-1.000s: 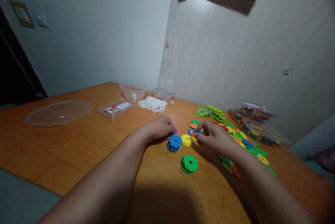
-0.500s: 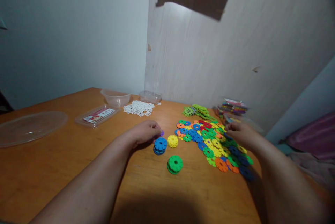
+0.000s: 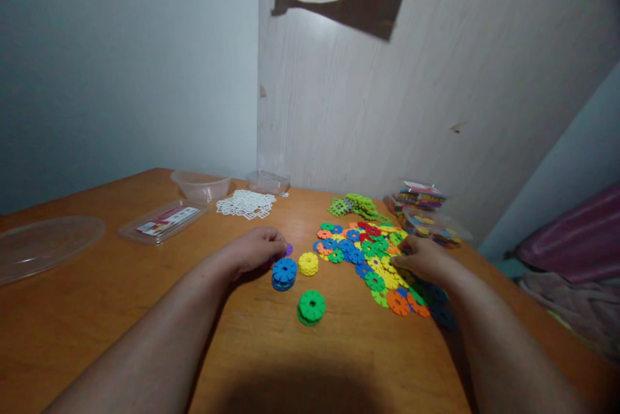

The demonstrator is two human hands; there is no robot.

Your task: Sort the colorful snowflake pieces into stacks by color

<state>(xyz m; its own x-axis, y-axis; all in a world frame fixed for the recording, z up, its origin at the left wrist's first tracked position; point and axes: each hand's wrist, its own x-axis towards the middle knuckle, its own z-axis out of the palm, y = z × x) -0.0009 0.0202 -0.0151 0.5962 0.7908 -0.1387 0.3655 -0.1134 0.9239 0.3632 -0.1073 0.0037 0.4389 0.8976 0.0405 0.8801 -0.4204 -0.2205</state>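
My left hand (image 3: 259,249) rests on the table, its fingers closed on a purple notched disc (image 3: 289,250) that mostly hides behind the fingertips. Just in front of that hand stands a short stack of blue notched discs (image 3: 284,273). A yellow stack (image 3: 309,263) is to its right, and a green stack (image 3: 311,307) is nearer to me. Over the right side of a loose, many-coloured pile of flower-shaped discs (image 3: 372,249) reaches my right hand (image 3: 423,260). Its thumb and forefinger are apart above the pile, and nothing shows between them.
Behind the pile lie lime-green lattice pieces (image 3: 356,205). White square pieces (image 3: 246,203) are heaped at the back, near a clear bowl (image 3: 201,186) and a clear box (image 3: 268,182). Flat lids (image 3: 48,246) lie left. Packets (image 3: 420,194) and a clear tub (image 3: 438,227) stand back right.
My right hand has moved from the pile's right edge inward over it, and its fingers have parted. My left hand stays by the blue stack with the purple disc. The view has shifted slightly right.
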